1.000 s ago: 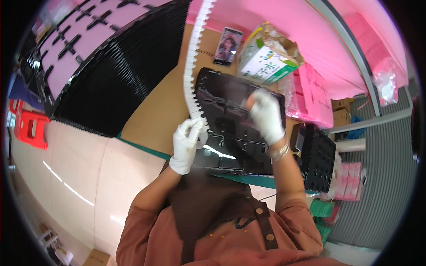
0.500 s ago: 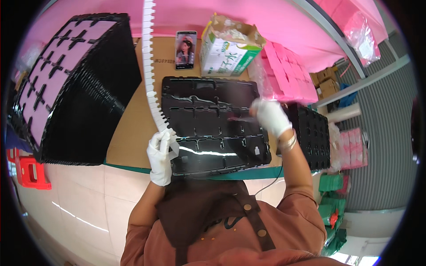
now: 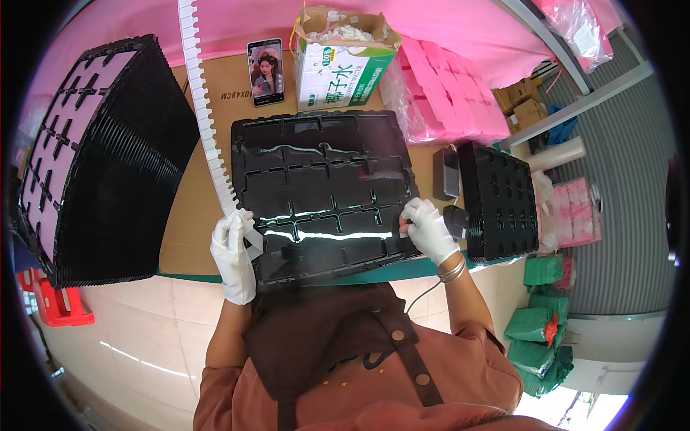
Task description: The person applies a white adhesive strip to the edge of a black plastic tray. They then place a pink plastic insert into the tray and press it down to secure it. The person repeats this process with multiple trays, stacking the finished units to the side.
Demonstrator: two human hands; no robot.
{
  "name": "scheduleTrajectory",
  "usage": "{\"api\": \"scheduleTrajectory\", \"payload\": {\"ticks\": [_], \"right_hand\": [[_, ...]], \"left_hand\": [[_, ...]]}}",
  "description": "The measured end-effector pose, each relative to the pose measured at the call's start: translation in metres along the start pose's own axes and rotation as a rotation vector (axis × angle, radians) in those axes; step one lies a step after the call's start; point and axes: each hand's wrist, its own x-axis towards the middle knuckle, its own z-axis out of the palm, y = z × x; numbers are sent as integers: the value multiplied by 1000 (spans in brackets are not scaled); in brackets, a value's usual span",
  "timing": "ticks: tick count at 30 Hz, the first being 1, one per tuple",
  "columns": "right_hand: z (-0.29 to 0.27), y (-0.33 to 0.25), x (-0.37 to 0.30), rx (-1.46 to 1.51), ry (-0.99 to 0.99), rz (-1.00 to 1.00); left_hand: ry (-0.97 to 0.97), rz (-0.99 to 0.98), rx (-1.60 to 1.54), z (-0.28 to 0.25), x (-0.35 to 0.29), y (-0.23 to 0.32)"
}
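Observation:
A black plastic tray (image 3: 323, 190) with moulded dividers lies in front of me, its surface glossy. At its near left corner, my left hand (image 3: 233, 255) in a white glove is closed on the lower end of a white notched strip (image 3: 205, 118). A loose white end curls beside the fingers. The strip runs up past the tray's left side. My right hand (image 3: 430, 228), also gloved in white, rests at the tray's right edge with its fingers pinched. What is between them is hidden.
Tall stacked black trays with lilac panels (image 3: 79, 93) stand at left; a smaller black stack (image 3: 501, 201) is at right. Behind are a phone (image 3: 266, 72), a carton of white pieces (image 3: 341, 75) and pink packs (image 3: 449, 93). A dark box (image 3: 445, 174) sits beside the tray.
My right hand has come down from above the tray to its right edge, fingers now pinched. The left hand still holds the strip. The whole view has shifted somewhat.

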Motion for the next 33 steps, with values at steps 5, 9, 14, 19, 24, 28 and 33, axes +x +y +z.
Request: {"api": "scheduleTrajectory", "payload": {"ticks": [5,9,14,19,24,28,33], "right_hand": [[8,4,0,-53,49,-52],[-5,8,-3,36,-49,-141],[-10,12,-5,94,-94,-155],[-9,18,-3,123,-90,-128],[13,-2,-4,23,149,-4],[14,-9,-4,-49,160,32],[8,6,-9,-11,30,-93]], "left_hand": [[3,-1,-1,2,-1,0],[19,3,34,-1,-1,-1],[22,1,9,1,-1,-1],[7,5,-15,3,0,0],[4,0,-37,2,0,0],[17,-5,-30,-1,0,-1],[22,-8,-27,-1,0,-3]]}}
